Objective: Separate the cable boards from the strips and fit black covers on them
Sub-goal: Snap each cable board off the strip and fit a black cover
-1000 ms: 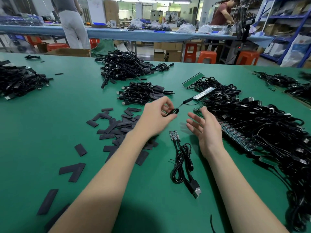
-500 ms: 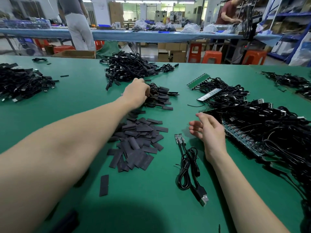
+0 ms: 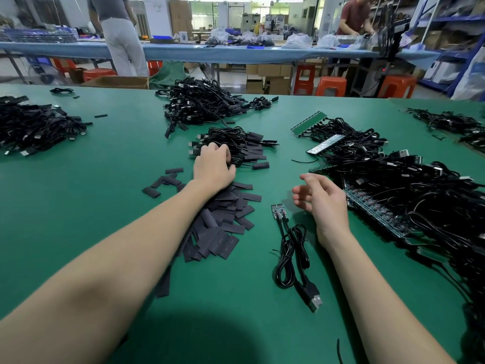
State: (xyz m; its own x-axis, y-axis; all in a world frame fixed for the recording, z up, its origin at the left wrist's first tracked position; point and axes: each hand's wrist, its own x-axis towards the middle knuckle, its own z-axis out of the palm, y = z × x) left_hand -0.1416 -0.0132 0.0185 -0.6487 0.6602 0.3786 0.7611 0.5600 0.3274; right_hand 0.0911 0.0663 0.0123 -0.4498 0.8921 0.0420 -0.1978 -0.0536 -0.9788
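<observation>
My left hand (image 3: 213,164) reaches out to the near edge of a small heap of covered cables (image 3: 244,145), fingers loosely curled on it, with nothing visibly held. Under that forearm lies a pile of flat black covers (image 3: 223,227). My right hand (image 3: 321,199) hovers with relaxed fingers and holds nothing. Just left of it lie two small bare cable boards (image 3: 279,212), their coiled black cable (image 3: 291,256) ending in a USB plug (image 3: 314,302). Green strips with boards (image 3: 375,212) lie to the right under a big tangle of cables (image 3: 409,185).
Everything sits on a green table (image 3: 78,193). Other cable heaps lie at the back centre (image 3: 202,103), far left (image 3: 34,127) and far right (image 3: 446,122). Loose covers (image 3: 162,182) are scattered left of my left wrist. Two people stand at a blue bench behind.
My left hand carried a cable from near my right hand out to the small heap and now rests at its near edge. My right hand stayed in place, fingers relaxed.
</observation>
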